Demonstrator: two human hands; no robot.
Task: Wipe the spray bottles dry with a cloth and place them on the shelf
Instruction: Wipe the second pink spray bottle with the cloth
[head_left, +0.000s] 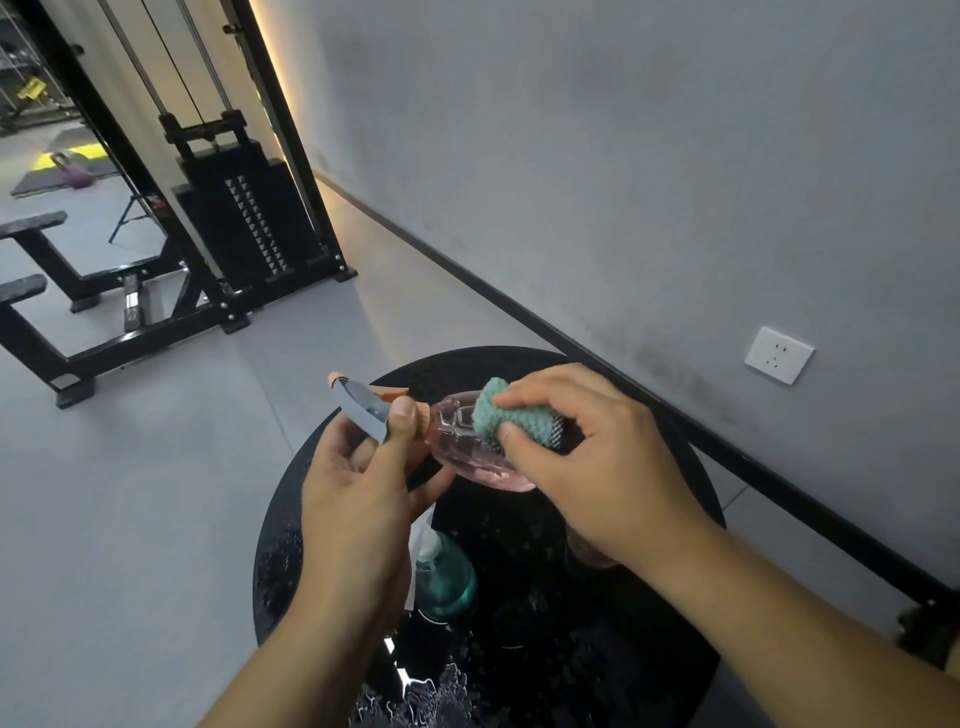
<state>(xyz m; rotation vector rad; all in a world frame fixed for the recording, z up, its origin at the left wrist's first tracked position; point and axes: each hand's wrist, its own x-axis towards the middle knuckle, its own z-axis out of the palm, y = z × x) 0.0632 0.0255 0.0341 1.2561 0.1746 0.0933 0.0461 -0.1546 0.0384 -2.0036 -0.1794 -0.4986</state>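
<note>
While wiping: pink spray bottle (457, 441) was held sideways mid-frame over the black round table (675, 467).
Left hand (358, 488): fingers curled round trigger head.
Right hand (587, 457): pinched teal cloth (511, 418) against bottle.
Tip: rotate bottle, cover every side.
Waiting: teal bottle (447, 577), lower centre.

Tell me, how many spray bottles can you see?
2. A pink spray bottle is held sideways above the round black table; a teal spray bottle stands on the table under the left hand. Another may hide behind the right hand.
</note>
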